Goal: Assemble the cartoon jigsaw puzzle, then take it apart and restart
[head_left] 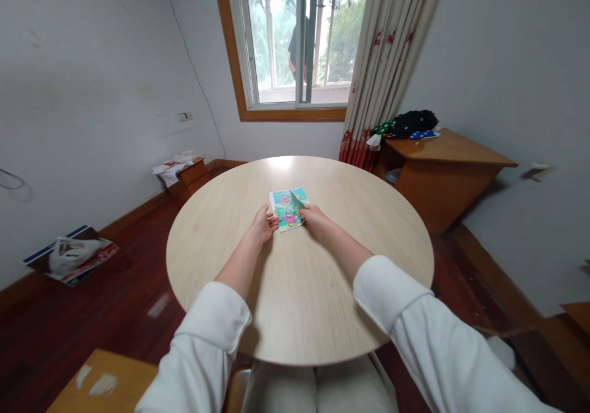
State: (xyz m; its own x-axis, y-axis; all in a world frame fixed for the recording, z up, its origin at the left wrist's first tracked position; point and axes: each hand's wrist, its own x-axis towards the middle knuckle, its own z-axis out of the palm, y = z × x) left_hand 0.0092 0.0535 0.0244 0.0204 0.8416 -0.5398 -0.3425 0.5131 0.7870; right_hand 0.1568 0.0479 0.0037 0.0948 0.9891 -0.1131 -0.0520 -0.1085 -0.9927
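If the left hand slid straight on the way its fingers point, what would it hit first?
The colourful paper: the left hand points forward and to the right, and its fingertips already seem to touch the paper's near edge.

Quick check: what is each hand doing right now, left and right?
Left hand: curled, touching the left edge of the colourful paper; grip cannot be told.
Right hand: closed on the colourful paper, one corner lifted.
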